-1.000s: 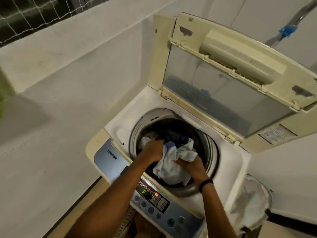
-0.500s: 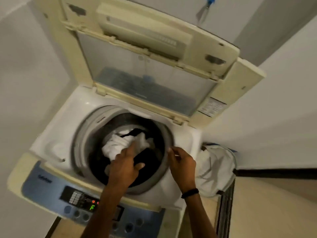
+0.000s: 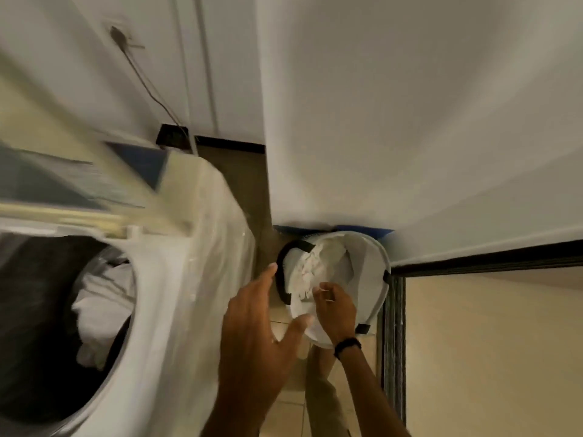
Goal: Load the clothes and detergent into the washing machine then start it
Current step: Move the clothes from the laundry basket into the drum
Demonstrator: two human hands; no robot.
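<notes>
1. The task's clothes lie in two places. A heap of white and dark cloth sits in the drum of the white top-loading washing machine at lower left. Crumpled white garments lie in the round white fabric laundry basket with black strap handles at lower centre. No detergent shows.
2. The left hand hovers with fingers spread wide and holds nothing, above the strip of brown floor between machine and basket.
3. The right hand, with a black wristband, reaches into the basket with its fingers bent down onto the white garments. Whether they have closed on cloth I cannot tell.
4. A shallow grab would likely bring up only part of the bundle. A trailing piece could snag the near black handle or drop into the floor gap.
5. The basket looks soft and light, so a snagged pull could tip it or drag it along.
6. The raised cream lid, blurred at upper left, overhangs the back of the drum. A high carry could brush it, and a bump might bring it down.
7. The machine's rounded right shoulder stands between basket and drum, so the load must clear it.
8. The basket sits in a corner, close to the white wall and the black skirting at right. Open room lies upward and toward the frame's left.
</notes>
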